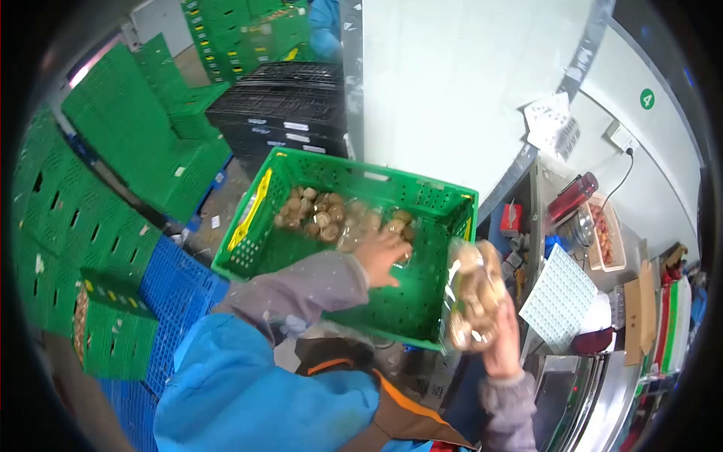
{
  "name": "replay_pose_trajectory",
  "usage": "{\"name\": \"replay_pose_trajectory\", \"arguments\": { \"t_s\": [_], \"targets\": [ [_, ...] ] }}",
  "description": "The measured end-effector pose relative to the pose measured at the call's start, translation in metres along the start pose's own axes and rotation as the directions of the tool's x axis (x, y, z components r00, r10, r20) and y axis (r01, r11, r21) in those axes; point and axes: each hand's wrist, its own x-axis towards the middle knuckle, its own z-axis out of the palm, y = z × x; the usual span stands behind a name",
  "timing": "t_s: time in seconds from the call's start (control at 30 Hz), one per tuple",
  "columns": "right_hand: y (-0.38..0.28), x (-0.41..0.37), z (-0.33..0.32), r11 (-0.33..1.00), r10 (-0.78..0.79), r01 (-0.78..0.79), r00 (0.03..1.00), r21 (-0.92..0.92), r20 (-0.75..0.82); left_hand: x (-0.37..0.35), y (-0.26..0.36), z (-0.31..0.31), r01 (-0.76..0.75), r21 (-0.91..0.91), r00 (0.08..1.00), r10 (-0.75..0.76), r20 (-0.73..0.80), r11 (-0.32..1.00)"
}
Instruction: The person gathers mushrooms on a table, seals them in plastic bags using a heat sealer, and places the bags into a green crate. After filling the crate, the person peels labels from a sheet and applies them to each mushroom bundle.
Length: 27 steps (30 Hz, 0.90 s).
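A green plastic crate [407,301] stands in front of me with several clear-wrapped packs of brown mushrooms [324,215] along its far side. My left hand [380,258] reaches into it, fingers spread and slightly blurred, over or against the nearest mushroom packs; exact contact is hard to make out. At the crate's right edge, my right hand [506,343] grips another wrapped mushroom pack [474,297] and holds it upright. The film on that pack is shiny, and the fingers behind it are partly hidden.
Black crates [279,105] are stacked behind the green one. Green crates [68,218] and a blue pallet [177,282] stand at left. On the right, a bench holds a red flask [574,197], a basket [607,237] and a white grid board [565,297]. A person's blue sleeve [325,26] shows at the back.
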Motion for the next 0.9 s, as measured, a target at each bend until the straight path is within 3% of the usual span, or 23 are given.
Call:
{"name": "replay_pose_trajectory", "arguments": {
  "t_s": [0.03, 0.1, 0.17, 0.2, 0.23, 0.3, 0.37, 0.43, 0.5, 0.53, 0.57, 0.63, 0.7, 0.77, 0.83, 0.9],
  "targets": [
    [0.019, 0.032, 0.015, 1.0, -0.008, 0.009, 1.0, 0.027, -0.023, 0.013, -0.025, 0.009, -0.026, -0.017, 1.0, 0.026, -0.001, 1.0],
    [0.066, 0.092, 0.028, 0.997, -0.029, 0.015, 0.98, -0.073, -0.194, 0.038, -0.064, 0.032, 0.039, 0.163, 0.987, -0.064, 0.15, 0.986],
    [0.099, 0.136, 0.029, 0.953, -0.132, 0.065, 0.968, -0.297, -0.213, 0.065, -0.078, 0.061, -0.04, 0.177, 0.986, 0.011, 0.164, 0.983],
    [0.11, 0.149, 0.034, 0.883, -0.232, 0.055, 0.914, -0.466, -0.332, 0.077, -0.079, 0.068, -0.094, 0.213, 0.983, 0.056, 0.177, 0.973],
    [0.13, 0.168, 0.015, 0.731, -0.333, -0.016, 0.864, -0.682, -0.377, 0.085, -0.078, 0.078, -0.144, 0.249, 0.977, 0.097, 0.188, 0.958],
    [0.137, 0.186, 0.015, 0.657, -0.387, -0.028, 0.845, -0.754, -0.369, 0.098, -0.097, 0.138, -0.125, 0.106, 0.989, 0.133, -0.068, 0.986],
    [0.142, 0.201, 0.01, 0.586, -0.404, -0.017, 0.861, -0.81, -0.31, 0.095, -0.111, 0.16, -0.084, 0.13, 0.96, 0.115, -0.256, 0.988],
    [0.153, 0.216, -0.001, 0.52, -0.411, -0.001, 0.876, -0.854, -0.251, 0.091, -0.117, 0.16, -0.067, 0.003, 0.964, 0.066, -0.257, 0.998],
    [0.174, 0.22, -0.023, 0.033, -0.205, -0.117, 0.971, -0.993, -0.121, 0.087, -0.116, 0.155, -0.042, -0.117, 0.967, 0.011, -0.253, 0.992],
    [0.184, 0.217, -0.018, -0.184, -0.306, -0.049, 0.952, -0.982, 0.01, 0.088, -0.116, 0.155, -0.046, -0.139, 0.968, 0.01, -0.25, 0.989],
    [0.187, 0.221, -0.017, -0.19, -0.301, -0.041, 0.954, -0.981, 0.018, 0.087, -0.117, 0.155, -0.049, -0.16, 0.97, 0.008, -0.244, 0.986],
    [0.189, 0.227, -0.013, -0.083, -0.245, 0.139, 0.957, -0.987, 0.155, 0.086, -0.118, 0.159, -0.051, -0.174, 0.967, 0.005, -0.254, 0.983],
    [0.197, 0.234, -0.014, -0.121, -0.257, 0.121, 0.955, -0.985, 0.149, 0.09, -0.118, 0.166, -0.08, -0.104, 0.944, 0.042, -0.326, 0.991],
    [0.208, 0.241, -0.021, 0.187, -0.381, 0.054, 0.924, -0.981, -0.022, 0.085, -0.127, 0.16, -0.112, -0.12, 0.953, 0.072, -0.293, 0.987],
    [0.219, 0.244, -0.019, 0.2, -0.454, 0.035, 0.889, -0.979, -0.061, 0.082, -0.14, 0.143, -0.199, -0.163, 0.977, 0.182, -0.111, 0.966],
    [0.216, 0.251, -0.009, 0.299, -0.529, 0.021, 0.836, -0.954, -0.147, 0.074, -0.149, 0.134, -0.237, -0.179, 0.971, 0.227, -0.078, 0.955]
  ]
}}
